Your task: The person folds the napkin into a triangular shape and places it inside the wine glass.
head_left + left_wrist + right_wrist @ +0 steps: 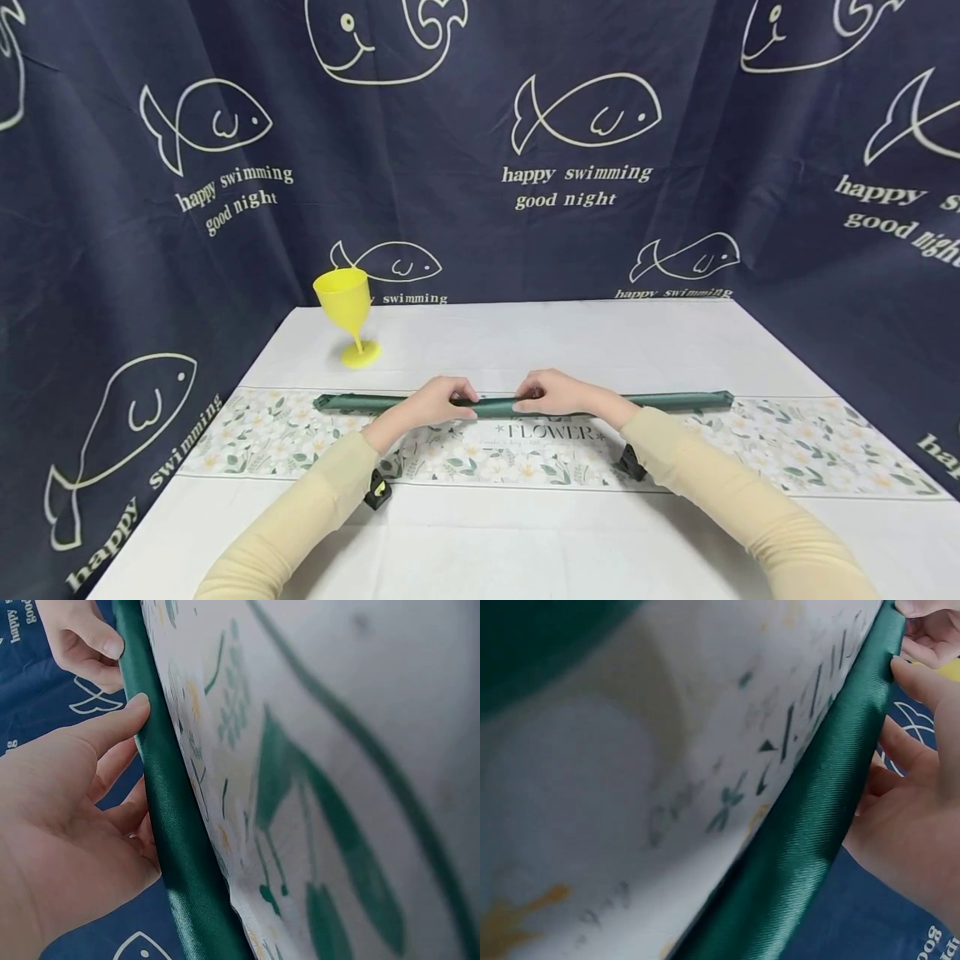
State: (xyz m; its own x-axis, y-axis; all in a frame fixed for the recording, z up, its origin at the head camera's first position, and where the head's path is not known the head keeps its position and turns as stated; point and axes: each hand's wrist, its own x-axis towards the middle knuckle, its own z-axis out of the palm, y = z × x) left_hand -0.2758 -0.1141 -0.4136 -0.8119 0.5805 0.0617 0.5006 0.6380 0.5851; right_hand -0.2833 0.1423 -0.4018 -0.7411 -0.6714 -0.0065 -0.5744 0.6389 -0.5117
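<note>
A long roll of green satin cloth [495, 407] lies sideways across the middle of the table, its two ends slightly crumpled. My left hand [433, 402] grips the roll left of its middle, thumb on the near side and fingers curled behind it. Just to the right, my right hand [558, 392] holds it in the same way, with a short stretch of roll showing between the hands. In the left wrist view the satin [161, 802] is smooth and rounded under the thumb. The right wrist view shows the shiny roll [810, 802] with fingertips tucked behind it.
A yellow plastic goblet [347, 304] stands upright at the back left of the white table [525, 533]. A floral printed band [810, 450] crosses the table under the roll. Dark blue curtains [450, 200] with fish prints hang behind and at both sides.
</note>
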